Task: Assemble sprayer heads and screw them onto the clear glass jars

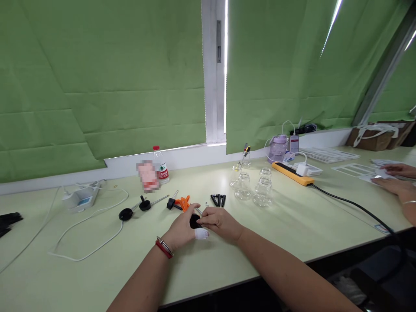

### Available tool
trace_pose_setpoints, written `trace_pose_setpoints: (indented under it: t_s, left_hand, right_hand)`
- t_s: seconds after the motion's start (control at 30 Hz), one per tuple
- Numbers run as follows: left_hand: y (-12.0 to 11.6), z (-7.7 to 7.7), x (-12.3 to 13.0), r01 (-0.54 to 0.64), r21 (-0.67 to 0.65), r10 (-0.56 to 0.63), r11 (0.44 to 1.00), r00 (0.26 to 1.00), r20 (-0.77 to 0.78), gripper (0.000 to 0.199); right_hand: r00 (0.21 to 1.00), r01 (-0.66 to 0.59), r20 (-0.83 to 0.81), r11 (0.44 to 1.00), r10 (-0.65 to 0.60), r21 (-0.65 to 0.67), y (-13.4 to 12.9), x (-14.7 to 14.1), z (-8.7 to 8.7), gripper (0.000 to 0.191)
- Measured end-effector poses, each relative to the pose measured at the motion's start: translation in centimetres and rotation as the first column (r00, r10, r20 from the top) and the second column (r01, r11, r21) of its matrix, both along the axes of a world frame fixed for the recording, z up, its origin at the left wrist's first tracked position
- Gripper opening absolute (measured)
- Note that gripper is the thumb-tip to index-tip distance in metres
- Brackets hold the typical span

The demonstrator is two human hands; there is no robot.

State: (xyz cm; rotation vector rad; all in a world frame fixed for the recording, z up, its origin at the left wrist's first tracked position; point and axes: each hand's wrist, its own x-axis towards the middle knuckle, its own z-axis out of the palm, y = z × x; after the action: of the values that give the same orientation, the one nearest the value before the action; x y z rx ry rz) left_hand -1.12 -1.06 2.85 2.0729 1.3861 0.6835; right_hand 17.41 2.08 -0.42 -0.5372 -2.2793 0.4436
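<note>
My left hand (pixel 182 229), with a white wrap on one finger, is closed round a black round part (pixel 194 221) with a thin metal rod at its top. The bent fingers of my right hand (pixel 221 222) pinch at this part from the right; the exact grip is partly hidden. Just beyond my left hand lie an orange clamp (pixel 183 203) and a black knob-like piece (pixel 170 203). Farther left are a black piece with a metal rod (pixel 145 205) and a black disc (pixel 125 214) by a white cable. Several short black tubes (pixel 222 200) lie beyond my right hand.
Several clear glass jars (pixel 262 193) stand right of centre. Behind them are a yellow-and-black power strip (pixel 292 173) and a purple bottle (pixel 277 149). A water bottle (pixel 163 169) stands at the back. A white box (pixel 82 198) is at left. Another person's hands (pixel 394 184) handle papers at right.
</note>
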Motion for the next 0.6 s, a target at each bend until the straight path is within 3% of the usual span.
trace_pose_setpoints:
  t_s: [0.2, 0.43, 0.6]
  left_hand:
    - [-0.2, 1.0, -0.5, 0.203, -0.272, -0.125, 0.941, 0.953, 0.277, 0.07]
    - [-0.5, 1.6, -0.8, 0.218, -0.286, -0.148, 0.933, 0.958, 0.244, 0.07]
    - [-0.7, 1.8, -1.0, 0.265, -0.333, -0.14, 0.905, 0.924, 0.356, 0.067]
  right_hand:
    - [0.998, -0.039, -0.059, 0.999, 0.037, -0.036, -0.4, -0.3, 0.5, 0.026]
    - [0.995, -0.063, -0.08, 0.996, 0.058, -0.061, -0.9, -0.5, 0.8, 0.021]
    - [0.997, -0.026, -0.078, 0.997, 0.021, -0.071, -1.3, -0.6, 0.8, 0.015]
